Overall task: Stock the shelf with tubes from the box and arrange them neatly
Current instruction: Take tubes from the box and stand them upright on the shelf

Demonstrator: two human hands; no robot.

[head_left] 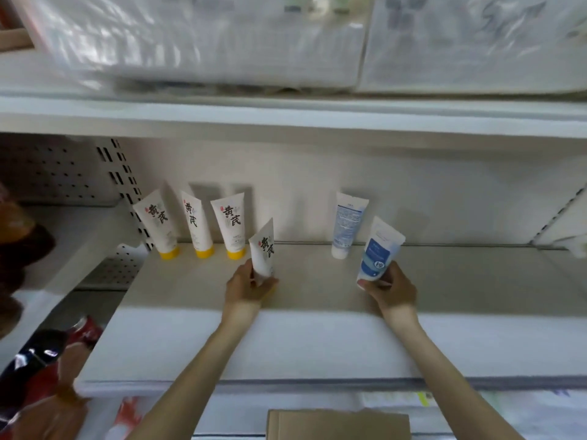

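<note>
Since both hands are bringing stock in together, left hand [251, 285] grips a yellow-cap tube [263, 249] for its row, right hand [389, 289] a blue tube [379, 249] beside its match on the shelf [317, 274].

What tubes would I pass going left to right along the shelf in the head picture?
The first yellow-capped tube, second yellow-capped tube, third yellow-capped tube, white tube in the left hand, standing blue-lettered tube, blue tube in the right hand.

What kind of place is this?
Probably a shop: a white metal shelf with slotted uprights, identical white tubes with yellow caps lined along its back, and plastic-wrapped packs above.
</note>
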